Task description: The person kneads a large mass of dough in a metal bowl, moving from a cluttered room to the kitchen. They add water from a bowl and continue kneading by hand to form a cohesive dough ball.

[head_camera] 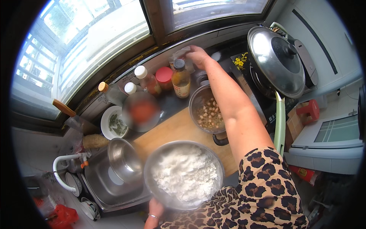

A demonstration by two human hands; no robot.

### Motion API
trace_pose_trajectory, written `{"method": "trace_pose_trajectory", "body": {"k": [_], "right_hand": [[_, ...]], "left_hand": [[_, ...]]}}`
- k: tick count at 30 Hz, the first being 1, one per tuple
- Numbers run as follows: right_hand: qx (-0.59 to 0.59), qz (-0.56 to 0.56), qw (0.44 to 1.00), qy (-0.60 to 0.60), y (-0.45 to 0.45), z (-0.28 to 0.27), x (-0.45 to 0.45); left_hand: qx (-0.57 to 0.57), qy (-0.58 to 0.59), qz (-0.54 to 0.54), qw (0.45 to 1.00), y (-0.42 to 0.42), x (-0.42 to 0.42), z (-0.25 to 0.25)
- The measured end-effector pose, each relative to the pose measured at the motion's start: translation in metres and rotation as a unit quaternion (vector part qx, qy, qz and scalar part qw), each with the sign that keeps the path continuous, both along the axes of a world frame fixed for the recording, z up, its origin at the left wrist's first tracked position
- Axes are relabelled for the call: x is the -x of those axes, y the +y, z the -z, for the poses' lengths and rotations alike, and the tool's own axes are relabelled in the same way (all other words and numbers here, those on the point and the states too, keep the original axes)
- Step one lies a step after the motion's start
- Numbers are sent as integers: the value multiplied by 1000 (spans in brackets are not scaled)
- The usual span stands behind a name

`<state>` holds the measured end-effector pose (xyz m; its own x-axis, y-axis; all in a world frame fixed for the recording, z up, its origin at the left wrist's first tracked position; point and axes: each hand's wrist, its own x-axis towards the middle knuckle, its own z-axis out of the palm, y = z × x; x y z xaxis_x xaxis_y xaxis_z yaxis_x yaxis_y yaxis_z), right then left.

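My right hand (197, 56) reaches across to the back of the counter, its fingers on a clear plastic bag (180, 54) behind a brown-capped glass sauce bottle (181, 83). Down at the lower left, my left hand (156, 208) grips the side of a wide metal bowl (148, 174); its fingertips are hidden. Loose white flour (186, 174) fills much of that bowl. Under my right forearm stands a pot (197, 126) with a black handle, holding what look like peanuts and beans (210, 116) in liquid. The forearm covers part of it.
A wooden board (171, 126) lies beneath the bowl and pot. At left are a sink (100, 183) with a steel basin (125, 160), a white bowl of leaves (114, 123) and a cleaver (81, 124). A lidded wok (274, 63) sits right, its green handle (279, 128) jutting towards me.
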<state>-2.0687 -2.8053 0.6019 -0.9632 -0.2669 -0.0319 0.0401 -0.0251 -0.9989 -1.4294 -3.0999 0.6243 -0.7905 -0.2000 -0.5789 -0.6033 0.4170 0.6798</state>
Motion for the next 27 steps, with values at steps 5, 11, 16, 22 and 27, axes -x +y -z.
{"method": "trace_pose_trajectory", "body": {"k": [5, 11, 16, 22, 27], "right_hand": [[-198, 291, 936, -26, 50, -8, 2], [-671, 141, 713, 150, 129, 45, 19], [-576, 187, 794, 50, 122, 53, 29], [-629, 91, 759, 143, 134, 64, 27], [-629, 165, 733, 198, 120, 57, 4]], "left_hand": [[-16, -17, -38, 999, 5, 4, -15], [-22, -30, -34, 999, 1, 5, -10], [-20, -5, -41, 999, -6, -10, 4], [-20, -16, -61, 998, -4, -9, 4], [-8, -39, -42, 998, -5, 0, -3]]}}
